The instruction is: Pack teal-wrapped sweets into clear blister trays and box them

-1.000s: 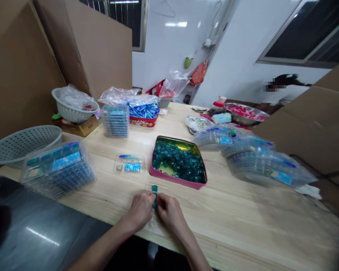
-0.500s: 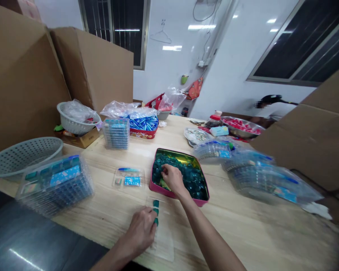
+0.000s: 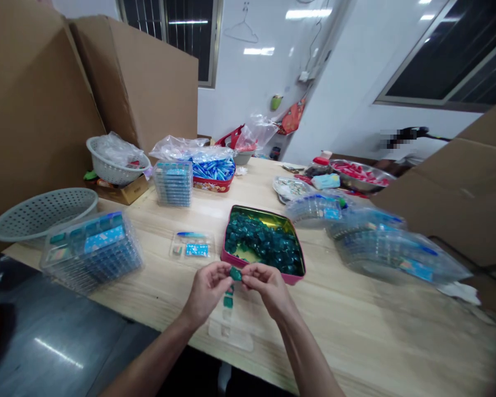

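Pinching a teal block (image 3: 235, 274) between my left hand (image 3: 206, 292) and right hand (image 3: 268, 289), fingertips closed narrowly on it. Just below my hands, another teal block (image 3: 228, 300) lies on a clear plastic tray (image 3: 230, 335). Just beyond them, a pink tin (image 3: 297, 281) holds many more.

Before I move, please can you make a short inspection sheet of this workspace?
surface: pale wooden table, with things spread along it
job's things: teal piece pinched between both hands; more teal pieces in a pink tin tray; clear plastic insert below
clutter: stacked clear trays, grey basket
hands: left hand and right hand both on the piece
cables: thin wire on the wall
surroundings: cardboard boxes, a person behind
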